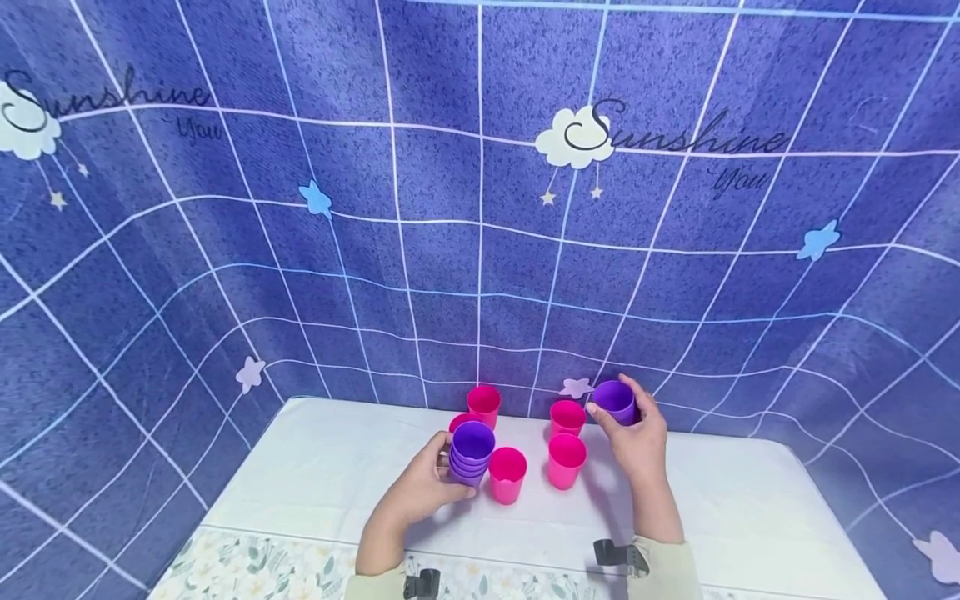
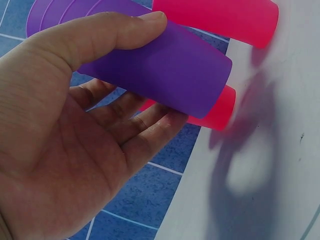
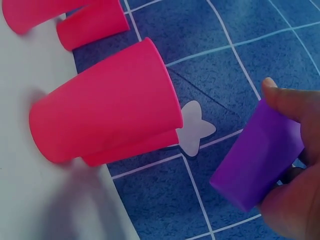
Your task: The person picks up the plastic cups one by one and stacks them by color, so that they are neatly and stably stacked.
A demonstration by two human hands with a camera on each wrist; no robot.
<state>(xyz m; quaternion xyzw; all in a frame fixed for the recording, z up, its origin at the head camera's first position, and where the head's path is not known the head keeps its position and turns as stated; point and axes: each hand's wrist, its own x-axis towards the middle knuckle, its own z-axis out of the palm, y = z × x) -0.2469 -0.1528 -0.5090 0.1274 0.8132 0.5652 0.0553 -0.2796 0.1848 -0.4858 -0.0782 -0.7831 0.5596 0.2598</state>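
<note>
My left hand (image 1: 420,490) grips a nested stack of several purple cups (image 1: 471,450), mouths up in the head view. Its thumb lies along one side of the stack (image 2: 160,70) in the left wrist view, fingers on the other. With my right hand (image 1: 642,435) I hold one purple cup (image 1: 615,403) between thumb and fingers, raised off the white tabletop; the right wrist view shows this cup (image 3: 260,155) tilted, apart from the pink ones. A pink cup (image 1: 507,477) stands just right of the stack. Another pink cup (image 1: 467,418) is partly hidden behind it.
At the back stands a pink cup (image 1: 483,403). Two more pink cups, one in front (image 1: 566,462) and one behind (image 1: 567,417), stand left of my right hand. The white tabletop (image 1: 315,467) meets a blue gridded cloth (image 1: 450,250) behind; a floral cloth (image 1: 255,567) lies along the front.
</note>
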